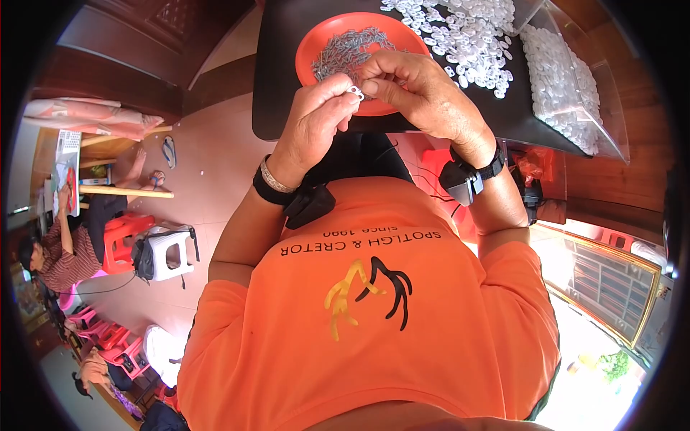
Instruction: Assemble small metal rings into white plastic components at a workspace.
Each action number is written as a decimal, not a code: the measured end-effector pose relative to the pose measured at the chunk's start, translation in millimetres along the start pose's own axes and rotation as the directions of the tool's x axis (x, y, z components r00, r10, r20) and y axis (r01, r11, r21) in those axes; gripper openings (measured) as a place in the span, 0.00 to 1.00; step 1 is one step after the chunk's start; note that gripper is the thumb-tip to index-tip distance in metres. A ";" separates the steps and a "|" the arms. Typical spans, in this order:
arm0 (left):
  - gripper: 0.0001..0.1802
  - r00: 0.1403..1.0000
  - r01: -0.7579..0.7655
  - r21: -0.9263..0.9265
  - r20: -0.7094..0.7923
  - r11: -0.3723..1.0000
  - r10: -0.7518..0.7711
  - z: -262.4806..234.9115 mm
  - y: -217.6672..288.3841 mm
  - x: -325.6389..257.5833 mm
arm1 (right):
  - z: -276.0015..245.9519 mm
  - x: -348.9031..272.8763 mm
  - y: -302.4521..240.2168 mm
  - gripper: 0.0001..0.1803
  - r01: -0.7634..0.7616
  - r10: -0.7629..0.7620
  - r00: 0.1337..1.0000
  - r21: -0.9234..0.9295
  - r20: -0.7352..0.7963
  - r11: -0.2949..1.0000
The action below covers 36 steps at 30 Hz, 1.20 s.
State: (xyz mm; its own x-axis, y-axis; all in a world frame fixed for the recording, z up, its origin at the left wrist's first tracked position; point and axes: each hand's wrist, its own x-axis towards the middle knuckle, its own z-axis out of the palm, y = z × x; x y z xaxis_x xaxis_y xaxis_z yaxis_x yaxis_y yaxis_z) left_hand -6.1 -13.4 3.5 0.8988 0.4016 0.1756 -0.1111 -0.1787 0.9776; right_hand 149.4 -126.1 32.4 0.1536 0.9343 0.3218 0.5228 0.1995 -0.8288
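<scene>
Between the thumb and fingers of my left hand (310, 122) is a small white plastic piece with holes (356, 93). My right hand (424, 92) is closed in a pinch just beside that piece, its fingertips close to the left ones. Whatever it grips, if anything, is too small and hidden to make out. Both hands are over the near side of a round red plate (306, 54), which carries a heap of small grey metal pins (352, 49). Loose white oval plastic pieces (478, 54) lie spread to the right of the plate.
The black table (277, 86) bears all this. At its right end a clear box (564, 82) is filled with white pieces. Another person (68, 251) sits far left near red and white stools (169, 251). Each of my wrists wears a black strapped device (460, 179).
</scene>
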 end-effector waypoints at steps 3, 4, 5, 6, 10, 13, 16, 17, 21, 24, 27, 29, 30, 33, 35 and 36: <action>0.14 1.000 0.005 -0.004 -0.002 1.000 -0.005 -0.2 0.3 -0.5 | -3.8 -0.7 -2.6 0.04 -0.025 0.025 0.999 -0.008 0.041 1.000; 0.14 1.000 0.014 -0.004 -0.006 1.000 -0.014 -0.3 0.7 -0.3 | -5.7 -0.6 -3.8 0.04 -0.063 0.064 0.995 -0.012 0.080 0.998; 0.14 1.000 0.014 -0.005 -0.007 1.000 -0.014 -0.6 0.8 0.0 | -6.5 -0.2 -4.3 0.04 -0.064 0.064 0.995 -0.012 0.081 0.998; 0.14 1.000 0.009 -0.004 -0.008 1.000 -0.010 -1.2 0.7 0.4 | -7.0 0.1 -4.7 0.04 -0.063 0.065 0.994 -0.023 0.089 0.998; 0.13 1.000 0.003 0.006 0.003 1.000 -0.003 -1.3 1.1 -0.1 | -4.1 -0.6 -3.4 0.03 -0.033 0.036 0.995 -0.041 0.090 0.999; 0.13 1.000 0.008 0.011 0.005 1.000 -0.008 -1.9 -0.8 -0.5 | -3.9 -0.3 -5.0 0.03 -0.020 0.026 0.996 -0.070 0.088 0.997; 0.13 1.000 -0.004 0.011 0.021 1.000 0.004 -2.8 -1.1 -1.0 | -3.1 -0.1 -5.3 0.03 -0.028 0.035 0.995 -0.074 0.091 0.997; 0.13 1.000 -0.004 0.010 0.020 1.000 0.004 -2.7 -1.1 -1.1 | -3.0 -0.2 -5.2 0.03 -0.029 0.036 0.995 -0.074 0.091 0.997; 0.13 1.000 -0.010 0.008 0.015 1.000 0.009 -2.4 -2.1 -1.4 | -2.1 0.6 -3.7 0.04 -0.016 0.021 0.997 -0.070 0.069 0.997; 0.13 1.000 0.003 0.028 0.019 1.000 -0.004 -1.9 -0.3 -2.4 | -2.0 0.6 -5.3 0.04 0.008 -0.001 0.998 -0.101 0.064 0.995; 0.13 1.000 0.019 0.049 0.017 0.999 -0.020 -0.6 0.3 -3.9 | -0.2 0.4 -4.8 0.04 0.031 -0.022 0.998 -0.137 0.066 0.990; 0.14 1.000 0.021 0.050 0.013 0.999 -0.022 0.0 0.3 -4.7 | 0.8 0.4 -4.2 0.04 0.048 -0.041 0.998 -0.140 0.058 0.989; 0.14 1.000 0.024 0.057 0.017 0.998 -0.025 0.1 0.8 -4.8 | 0.9 0.6 -4.2 0.04 0.048 -0.039 0.997 -0.149 0.065 0.988; 0.14 1.000 0.017 0.040 0.006 0.999 -0.018 2.5 -3.7 -6.0 | 2.0 1.5 -4.9 0.04 0.061 -0.048 0.995 -0.169 0.082 0.984; 0.14 1.000 0.003 0.014 0.000 1.000 -0.003 4.0 -6.6 -5.7 | 2.3 1.4 -4.0 0.03 0.070 -0.056 0.995 -0.186 0.083 0.980; 0.13 1.000 0.029 -0.020 -0.009 0.999 -0.029 4.4 -7.1 -5.7 | 3.4 0.8 -1.3 0.04 0.042 -0.033 0.998 -0.153 0.062 0.987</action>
State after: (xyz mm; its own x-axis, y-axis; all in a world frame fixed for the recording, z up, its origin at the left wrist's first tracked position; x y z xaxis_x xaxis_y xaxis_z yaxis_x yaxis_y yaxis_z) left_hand -8.6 -18.4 -5.0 0.8979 0.4147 0.1480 -0.0933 -0.1493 0.9844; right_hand 146.0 -124.5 32.3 0.0840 0.9436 0.3201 0.6509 0.1913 -0.7346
